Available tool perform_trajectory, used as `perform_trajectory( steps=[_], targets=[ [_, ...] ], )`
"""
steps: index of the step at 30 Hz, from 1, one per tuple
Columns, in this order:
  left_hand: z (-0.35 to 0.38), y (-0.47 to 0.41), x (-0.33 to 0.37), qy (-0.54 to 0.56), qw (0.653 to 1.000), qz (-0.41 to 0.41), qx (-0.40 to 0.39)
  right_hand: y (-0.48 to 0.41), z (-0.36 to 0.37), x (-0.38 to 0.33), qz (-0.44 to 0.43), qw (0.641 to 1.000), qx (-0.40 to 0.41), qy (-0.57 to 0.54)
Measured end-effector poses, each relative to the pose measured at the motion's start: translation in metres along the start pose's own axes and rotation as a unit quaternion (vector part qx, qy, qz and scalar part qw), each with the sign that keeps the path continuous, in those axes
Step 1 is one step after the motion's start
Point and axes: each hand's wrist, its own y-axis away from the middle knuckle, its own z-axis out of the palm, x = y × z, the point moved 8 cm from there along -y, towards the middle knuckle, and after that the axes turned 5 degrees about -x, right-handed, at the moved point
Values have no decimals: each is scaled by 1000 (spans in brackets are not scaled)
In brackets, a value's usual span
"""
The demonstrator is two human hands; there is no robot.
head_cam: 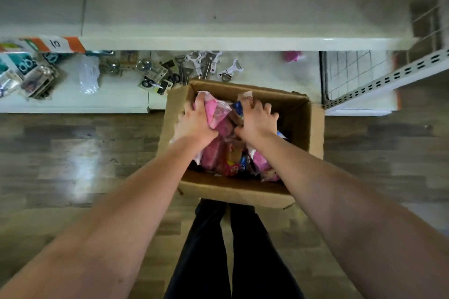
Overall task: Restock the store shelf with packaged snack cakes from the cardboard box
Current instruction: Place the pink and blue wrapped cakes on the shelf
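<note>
Grip: the left grip [196, 124] curls its fingers round a pink snack pack [217, 110]; the right grip [257, 121] clutches a blue-ended snack pack [239, 107], fingers bent over it.
Arms: both bare forearms reach forward and down, converging into the box, palms down, thumbs turned inward.
Pink snack pack: its long axis runs away from the person, far end toward the shelf, slanting a little.
Location: both packs lie atop the heap of snack cakes [228, 160] in the open cardboard box [300, 116], which stands on the wood floor [73, 153] against the lower shelf [121, 102].
Lower shelf: scissors and peelers [194, 63] lie scattered; a lone pink packet [292, 56] sits farther back.
</note>
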Motion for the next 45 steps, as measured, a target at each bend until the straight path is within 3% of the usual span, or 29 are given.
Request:
perform_trajectory(
  steps=[8, 25, 34, 45],
  targets=[
    [-138, 62, 50, 7, 995, 49, 88, 64, -140, -38, -43, 992, 122, 1],
    [-376, 145, 144, -36, 944, 162, 287, 146, -389, -80, -73, 938, 338, 22],
    [-408, 126, 163, -91, 938, 189, 275, 138, -424, -78, -41, 932, 359, 26],
    [-386, 74, 193, -141, 948, 178, 224, 92, -439, -53, -50, 939, 336, 56]
  ],
)
